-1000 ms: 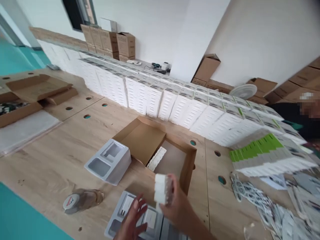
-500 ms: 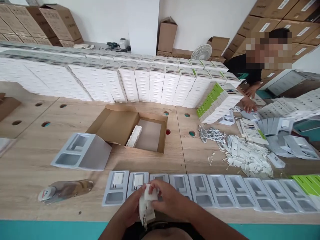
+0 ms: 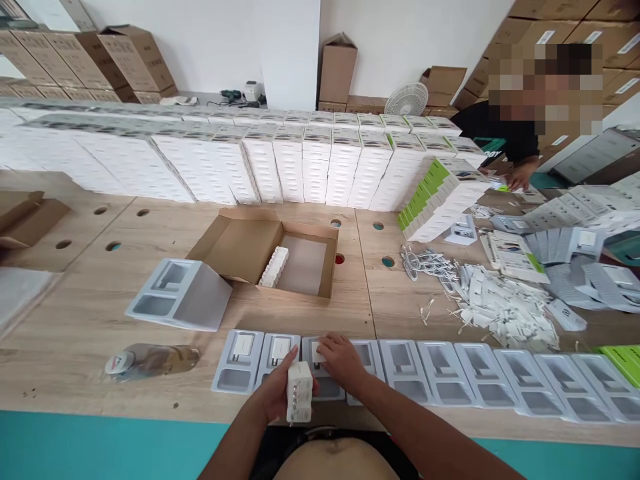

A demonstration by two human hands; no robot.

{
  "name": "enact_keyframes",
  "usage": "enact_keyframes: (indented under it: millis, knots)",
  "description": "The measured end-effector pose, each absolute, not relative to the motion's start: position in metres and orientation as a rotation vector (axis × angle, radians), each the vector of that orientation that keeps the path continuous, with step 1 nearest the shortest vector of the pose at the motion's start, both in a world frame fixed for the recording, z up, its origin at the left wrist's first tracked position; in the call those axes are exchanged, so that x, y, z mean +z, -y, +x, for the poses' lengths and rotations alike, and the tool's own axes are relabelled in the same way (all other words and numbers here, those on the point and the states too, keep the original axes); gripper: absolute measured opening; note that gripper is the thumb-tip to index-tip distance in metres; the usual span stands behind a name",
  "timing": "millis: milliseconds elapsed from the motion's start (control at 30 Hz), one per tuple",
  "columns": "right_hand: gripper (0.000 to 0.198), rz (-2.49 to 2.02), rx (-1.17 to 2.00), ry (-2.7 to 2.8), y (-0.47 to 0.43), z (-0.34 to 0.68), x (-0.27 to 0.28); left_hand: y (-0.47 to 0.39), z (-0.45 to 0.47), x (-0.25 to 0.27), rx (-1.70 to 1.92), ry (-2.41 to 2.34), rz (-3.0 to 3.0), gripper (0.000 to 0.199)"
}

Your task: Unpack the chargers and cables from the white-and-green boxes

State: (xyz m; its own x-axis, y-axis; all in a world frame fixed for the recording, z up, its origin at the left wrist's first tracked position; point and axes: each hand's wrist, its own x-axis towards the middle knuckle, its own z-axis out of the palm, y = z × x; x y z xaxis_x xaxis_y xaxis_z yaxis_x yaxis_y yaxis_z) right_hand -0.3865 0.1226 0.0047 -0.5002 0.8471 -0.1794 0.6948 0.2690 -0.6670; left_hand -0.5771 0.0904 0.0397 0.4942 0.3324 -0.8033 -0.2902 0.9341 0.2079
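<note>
A stack of white charger plugs (image 3: 299,392) is gripped in my left hand (image 3: 275,393), held low in front of the tray row. My right hand (image 3: 343,360) has its fingers closed on a single white charger plug (image 3: 317,351), which lies at the upper compartment of the third grey plastic tray (image 3: 330,389) from the left. In the two trays further left, a charger plug (image 3: 243,345) and another charger plug (image 3: 281,349) lie in the upper compartments. The trays to the right, such as this grey tray (image 3: 404,392), show bare compartments.
An open cardboard box (image 3: 305,267) holds a row of white plugs. A stack of nested trays (image 3: 200,297) and a clear bottle (image 3: 160,359) lie left. Coiled cables (image 3: 430,267) and a white pile (image 3: 500,307) lie right. White boxes (image 3: 315,167) form a wall behind; a co-worker (image 3: 500,137) stands beyond.
My right hand has moved away from the stack in my left hand, taking one plug to the third tray. The co-worker's hands have drawn back from the trays.
</note>
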Motion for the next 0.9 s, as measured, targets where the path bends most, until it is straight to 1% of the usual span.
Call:
enact_keyframes:
  millis: [100,200,367,433,533,667,767,900]
  knots:
    - [0.022,-1.451,1.043,2.291,-0.122,-0.386,0.007,-0.092,-0.572,0.036,0.350,-1.053,0.099,0.075]
    - [0.011,-1.481,1.116,2.198,-0.122,-0.381,0.019,-0.094,-0.569,0.035,0.333,-1.095,0.130,0.074]
    - [0.016,-1.354,1.402,2.141,-0.111,-0.371,0.053,-0.099,-0.555,0.036,0.330,-1.066,0.218,0.066]
    - [0.021,-1.355,1.445,2.145,-0.107,-0.362,0.061,-0.102,-0.547,0.037,0.308,-1.035,0.245,0.063]
    - [0.030,-1.459,1.385,2.123,-0.111,-0.335,0.058,-0.107,-0.534,0.038,0.272,-0.997,0.274,0.064]
    - [0.044,-1.663,1.173,2.073,-0.121,-0.286,0.037,-0.109,-0.512,0.034,0.174,-0.948,0.331,0.067]
    - [0.047,-1.640,1.093,2.150,-0.119,-0.268,0.021,-0.105,-0.489,0.023,0.095,-0.951,0.376,0.066]
    - [0.047,-1.574,1.041,2.226,-0.108,-0.272,0.009,-0.098,-0.467,0.003,0.059,-1.019,0.393,0.068]
